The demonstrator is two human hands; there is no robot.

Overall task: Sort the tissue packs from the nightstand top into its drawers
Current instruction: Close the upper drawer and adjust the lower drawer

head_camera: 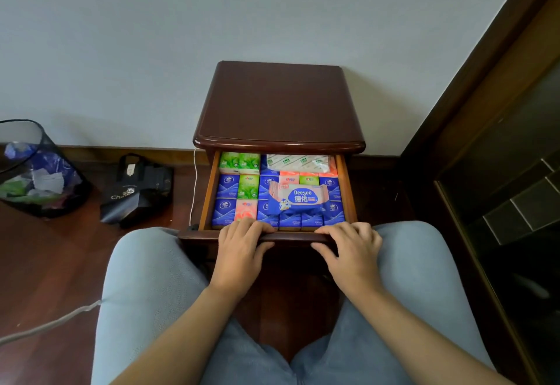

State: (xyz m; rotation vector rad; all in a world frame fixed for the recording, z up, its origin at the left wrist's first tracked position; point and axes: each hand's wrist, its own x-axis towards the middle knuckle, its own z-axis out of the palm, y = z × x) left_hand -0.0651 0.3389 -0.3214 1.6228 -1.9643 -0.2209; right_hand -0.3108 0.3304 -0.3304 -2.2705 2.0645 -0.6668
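A plain pale wall backs a dark wooden nightstand [278,102], whose top surface holds nothing. Its upper drawer [209,193] is pulled out toward a seated person in light trousers. Inside, small tissue packs [227,186] in blue, green and pink sit tightly in rows, with a larger blue wipes pack [298,198] lying on top of them and a white pack [298,162] at the back. The left hand [242,248] and right hand [348,251] both grip the drawer's front edge, fingers curled over the rim and thumbs beneath.

The sorting looks finished, and closing the drawer seems the next step. The wipes pack sits higher than the rest, so it could catch on the frame and jam or crumple. Fingers hooked over the rim might also be pinched.

A mesh waste bin [33,169] and a dark bag [136,190] sit on the floor to the left.
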